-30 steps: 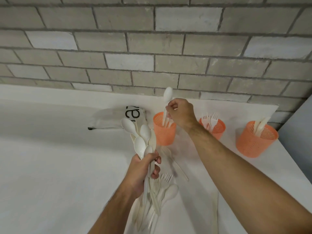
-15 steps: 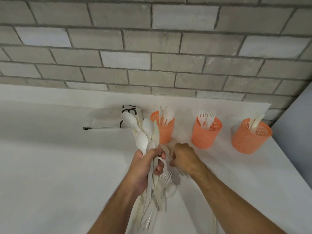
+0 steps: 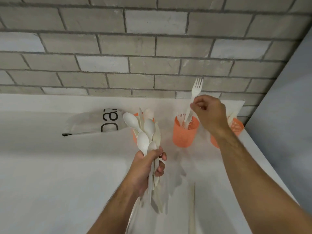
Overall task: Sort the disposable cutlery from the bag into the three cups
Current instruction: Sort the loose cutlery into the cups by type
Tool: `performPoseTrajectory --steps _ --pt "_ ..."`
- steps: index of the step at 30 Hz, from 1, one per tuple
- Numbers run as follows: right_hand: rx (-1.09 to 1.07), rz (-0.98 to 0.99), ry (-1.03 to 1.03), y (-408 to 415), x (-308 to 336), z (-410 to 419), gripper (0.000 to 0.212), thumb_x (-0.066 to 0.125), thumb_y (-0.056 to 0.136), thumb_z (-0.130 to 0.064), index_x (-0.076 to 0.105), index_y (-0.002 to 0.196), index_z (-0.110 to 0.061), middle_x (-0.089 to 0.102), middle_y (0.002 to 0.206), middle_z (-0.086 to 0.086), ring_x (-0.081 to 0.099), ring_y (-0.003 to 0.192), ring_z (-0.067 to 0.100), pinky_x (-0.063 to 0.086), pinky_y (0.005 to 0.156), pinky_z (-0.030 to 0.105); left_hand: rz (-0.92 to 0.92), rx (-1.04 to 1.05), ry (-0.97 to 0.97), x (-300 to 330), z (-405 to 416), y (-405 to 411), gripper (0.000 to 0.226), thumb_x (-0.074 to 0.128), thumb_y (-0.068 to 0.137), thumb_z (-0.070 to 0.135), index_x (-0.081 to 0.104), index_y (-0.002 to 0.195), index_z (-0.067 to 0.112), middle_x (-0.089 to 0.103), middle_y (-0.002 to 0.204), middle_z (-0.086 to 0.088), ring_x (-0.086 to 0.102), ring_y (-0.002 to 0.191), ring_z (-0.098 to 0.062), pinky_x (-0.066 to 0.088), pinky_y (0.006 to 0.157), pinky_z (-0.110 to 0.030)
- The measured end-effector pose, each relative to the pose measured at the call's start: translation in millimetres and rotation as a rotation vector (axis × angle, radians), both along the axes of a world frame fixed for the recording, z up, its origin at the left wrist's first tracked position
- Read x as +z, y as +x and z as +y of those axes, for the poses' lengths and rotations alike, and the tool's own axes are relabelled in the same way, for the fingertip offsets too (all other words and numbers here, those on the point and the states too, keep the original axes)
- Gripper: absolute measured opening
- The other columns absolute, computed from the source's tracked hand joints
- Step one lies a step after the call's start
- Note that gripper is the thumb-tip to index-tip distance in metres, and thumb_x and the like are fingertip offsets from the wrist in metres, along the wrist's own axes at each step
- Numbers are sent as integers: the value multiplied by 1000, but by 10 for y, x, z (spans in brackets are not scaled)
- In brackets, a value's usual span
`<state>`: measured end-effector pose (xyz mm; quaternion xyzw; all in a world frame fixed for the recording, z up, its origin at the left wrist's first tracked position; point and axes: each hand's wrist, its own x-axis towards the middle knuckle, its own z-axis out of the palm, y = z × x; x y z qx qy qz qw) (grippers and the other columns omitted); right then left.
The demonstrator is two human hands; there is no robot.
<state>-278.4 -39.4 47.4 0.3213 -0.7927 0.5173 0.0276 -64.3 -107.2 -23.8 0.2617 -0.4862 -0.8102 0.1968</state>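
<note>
My left hand (image 3: pixel 148 166) grips a bundle of white plastic cutlery (image 3: pixel 146 132), spoon bowls pointing up. My right hand (image 3: pixel 208 112) pinches a white fork (image 3: pixel 195 94), tines up, its handle reaching down into the middle orange cup (image 3: pixel 183 135), which holds other forks. The left orange cup (image 3: pixel 135 130) with spoons stands partly hidden behind the bundle. The right orange cup (image 3: pixel 237 127) is mostly covered by my right wrist. The emptied clear bag (image 3: pixel 94 123) with black lettering lies flat at the back left.
A grey brick wall rises behind the white table (image 3: pixel 50 174). A grey panel (image 3: pixel 287 115) borders the table on the right. Blurred loose cutlery (image 3: pixel 179 176) lies on the table between my forearms.
My right hand picked a fork from the pile near my left hand and lifted it to the middle cup. Earlier it had dropped a spoon into the left cup.
</note>
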Motion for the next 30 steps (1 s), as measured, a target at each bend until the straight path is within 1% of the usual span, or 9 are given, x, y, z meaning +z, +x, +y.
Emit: performPoseTrajectory --steps 3,5,7,9,12,15,21,27,30 --pt "-6 -65 130 -252 -176 -92 9 72 89 -10 74 98 -10 71 92 2 65 79 8 53 75 14 -8 -19 -6 27 91 -63 8 56 95 10 53 89 6 55 72 -8 41 48 -15 30 46 -24" --pt "-18 -92 216 -321 -300 -83 18 71 90 -15 73 106 -8 71 103 3 66 95 15 47 75 13 -7 -30 -5 46 127 -91 8 56 95 10 53 89 6 55 73 -8 42 47 -15 31 46 -25" --pt "-81 -35 241 -257 -332 9 19 69 91 -18 72 108 -10 71 108 2 63 96 14 43 78 18 0 -39 -4 51 138 -115 8 56 95 10 53 89 5 55 74 -9 43 48 -16 32 46 -25" --pt "-5 -60 210 -83 -303 145 10 68 90 -15 74 98 -14 73 100 0 63 83 9 45 71 15 0 -43 -5 44 139 -145 8 57 95 10 53 90 5 56 74 -9 43 49 -16 33 46 -25" --pt "419 -323 301 318 -236 322 10 69 91 -20 78 95 -18 74 84 -10 62 74 -2 45 64 8 -1 -55 -9 24 143 -194 7 57 95 11 56 91 5 57 74 -10 44 48 -17 32 45 -25" --pt "608 -490 248 536 -312 377 18 67 94 -20 76 90 -5 63 59 -7 50 55 -3 38 58 8 -6 -89 -32 18 156 -240 6 57 95 11 61 96 6 60 76 -13 47 50 -20 33 44 -25" --pt "459 -597 150 537 -444 366 13 74 88 -21 78 88 -8 66 65 -6 54 54 -2 41 58 13 -53 -136 -57 14 164 -298 12 56 94 10 63 97 2 66 85 -21 55 51 -27 40 45 -27" --pt "207 -357 297 551 -475 312 15 74 76 -25 75 66 -14 72 65 0 62 60 7 49 60 24 -111 -71 -91 -51 181 -328 21 50 95 10 65 106 -1 70 87 -22 60 57 -31 48 51 -31" --pt "235 -442 216 515 -518 290 13 71 80 -24 77 74 -14 72 69 -1 64 65 10 50 64 31 -110 -43 -78 -57 170 -340 23 50 96 10 66 108 0 71 87 -22 64 61 -32 53 56 -34"
